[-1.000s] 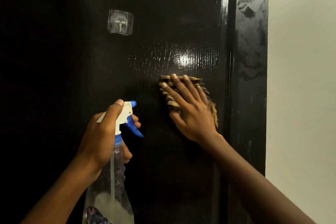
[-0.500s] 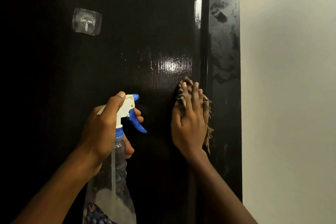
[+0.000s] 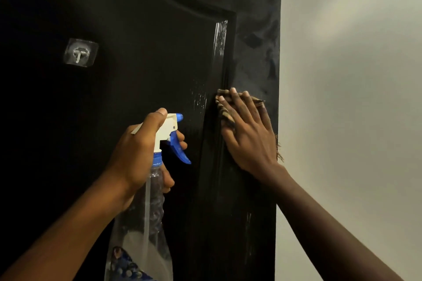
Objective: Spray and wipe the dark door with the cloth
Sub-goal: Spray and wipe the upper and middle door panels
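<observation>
The dark glossy door (image 3: pixel 141 57) fills the left and centre of the head view. My right hand (image 3: pixel 249 137) presses a striped brown cloth (image 3: pixel 225 114) flat against the door's right stile, close to its outer edge; most of the cloth is hidden under my palm, with a frayed edge showing by my wrist. My left hand (image 3: pixel 139 150) grips the neck of a clear spray bottle (image 3: pixel 148 223) with a white head and blue trigger, held upright in front of the panel, nozzle toward the door.
A clear adhesive hook (image 3: pixel 80 53) is stuck to the door panel at the upper left. A plain pale wall (image 3: pixel 349 98) lies right of the door's edge. Smeared streaks mark the stile above my right hand.
My right hand has slid the cloth rightward from the inner panel onto the outer stile. The view has tilted up. The left hand keeps holding the bottle in about the same place.
</observation>
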